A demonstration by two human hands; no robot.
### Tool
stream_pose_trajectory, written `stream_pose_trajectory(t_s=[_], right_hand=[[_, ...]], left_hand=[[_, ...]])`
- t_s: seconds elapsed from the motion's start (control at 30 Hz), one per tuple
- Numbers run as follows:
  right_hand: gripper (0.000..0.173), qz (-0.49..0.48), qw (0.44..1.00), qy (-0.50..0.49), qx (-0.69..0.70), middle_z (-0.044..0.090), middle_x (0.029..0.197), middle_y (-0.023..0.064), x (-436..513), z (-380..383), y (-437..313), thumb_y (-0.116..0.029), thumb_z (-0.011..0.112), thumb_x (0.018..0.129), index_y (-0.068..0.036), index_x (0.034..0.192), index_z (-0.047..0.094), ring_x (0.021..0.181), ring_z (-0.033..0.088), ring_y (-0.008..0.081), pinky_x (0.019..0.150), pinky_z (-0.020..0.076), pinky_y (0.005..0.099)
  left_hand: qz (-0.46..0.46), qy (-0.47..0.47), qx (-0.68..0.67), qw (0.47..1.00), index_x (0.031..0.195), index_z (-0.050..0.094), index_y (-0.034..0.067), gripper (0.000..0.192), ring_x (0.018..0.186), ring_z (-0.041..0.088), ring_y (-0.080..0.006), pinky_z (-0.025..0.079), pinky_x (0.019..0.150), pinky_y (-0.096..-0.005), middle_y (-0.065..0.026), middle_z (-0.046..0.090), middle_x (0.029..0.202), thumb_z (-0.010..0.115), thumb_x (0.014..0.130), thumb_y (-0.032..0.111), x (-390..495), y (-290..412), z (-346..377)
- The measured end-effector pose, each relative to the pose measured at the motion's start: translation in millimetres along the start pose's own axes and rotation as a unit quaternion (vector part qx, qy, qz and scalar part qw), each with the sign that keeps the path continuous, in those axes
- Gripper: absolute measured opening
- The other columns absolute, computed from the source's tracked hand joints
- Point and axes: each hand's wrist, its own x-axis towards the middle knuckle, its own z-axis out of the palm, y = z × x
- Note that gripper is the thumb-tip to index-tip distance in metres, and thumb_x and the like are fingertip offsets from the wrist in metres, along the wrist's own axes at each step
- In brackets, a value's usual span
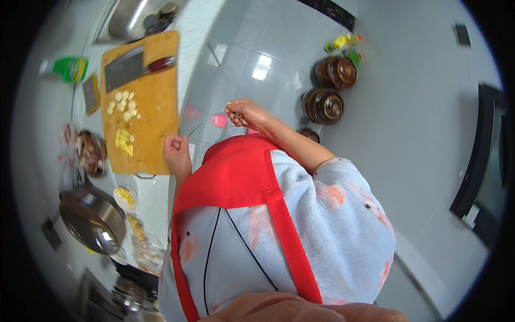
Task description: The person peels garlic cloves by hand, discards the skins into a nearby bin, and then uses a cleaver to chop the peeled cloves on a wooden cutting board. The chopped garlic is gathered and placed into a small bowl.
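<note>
My right hand is curled over the floor in front of the red apron, closed around several small pale pieces. They look like garlic cloves or skins. My left hand, fingers bent, is at the near edge of the wooden cutting board. A thin dark line runs out from its fingertips; I cannot tell whether it is held or lies behind. On the board are peeled garlic cloves, a small heap of cut yellow pieces and a cleaver with a dark red handle.
Beyond the board is a steel sink. A green bottle, a sponge and a bowl of meat line the wall side. A steel pot and a small plate stand nearer. Brown lidded jars stand on the floor.
</note>
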Motion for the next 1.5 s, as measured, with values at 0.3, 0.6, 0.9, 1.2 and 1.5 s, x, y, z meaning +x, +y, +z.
stream_pose_trajectory(t_s=[0.3,0.6,0.9,1.2,1.5], right_hand=[[0.021,-0.115,0.974,0.139,0.134,0.052,0.064,0.0032,-91.0,-68.6,98.4,-0.02,0.054,0.091,-0.002,0.081,0.055,0.051,0.047,0.0106,0.045,0.0374,0.0243],[0.014,-0.246,0.842,0.352,0.327,0.052,0.067,0.0022,-186.3,-39.2,273.9,-0.017,0.06,0.084,-0.004,0.078,0.056,0.052,0.047,0.0096,0.044,0.0347,0.0217],[0.012,-0.262,0.654,0.463,0.538,0.051,0.066,0.0036,-236.6,-4.1,461.5,-0.012,0.063,0.082,-0.005,0.085,0.054,0.05,0.047,0.0115,0.041,0.0364,0.0234],[0.013,-0.221,0.529,0.538,0.618,0.048,0.059,-0.0005,-244.5,-141.0,625.5,-0.022,0.055,0.09,-0.01,0.085,0.053,0.048,0.046,0.0116,0.044,0.0386,0.025],[0.056,-0.226,0.537,0.516,0.628,0.032,0.143,0.0102,-230.0,-278.2,686.7,-0.045,0.035,0.094,-0.016,0.142,0.028,0.129,0.029,0.0322,0.1,0.0254,0.0596]], left_hand=[[-0.104,-0.221,-0.014,0.97,0.08,0.047,0.007,0.021,0.056,0.034,-0.0029,0.026,0.051,-0.0186,0.0055,0.038,0.066,0.054,0.073,-0.012,-29.4,8.3,46.3],[-0.124,-0.481,0.057,0.866,0.079,0.046,0.01,0.021,0.055,0.036,-0.0042,0.027,0.049,-0.0202,0.0051,0.039,0.065,0.055,0.073,-0.008,-68.1,-0.3,76.1],[-0.168,-0.571,0.14,0.791,0.076,0.047,0.009,0.019,0.055,0.037,-0.005,0.029,0.049,-0.0208,0.0045,0.042,0.066,0.054,0.072,-0.008,-149.6,-57.2,40.4],[-0.245,-0.511,0.173,0.805,0.075,0.047,0.009,0.02,0.053,0.034,-0.0038,0.025,0.047,-0.0198,0.0056,0.038,0.065,0.055,0.074,-0.009,-230.2,-174.4,-37.2],[-0.31,-0.42,0.242,0.818,0.075,0.047,0.011,0.022,0.05,0.035,-0.0042,0.025,0.045,-0.0208,0.0054,0.041,0.063,0.054,0.077,-0.01,-278.7,-291.4,-95.9]])
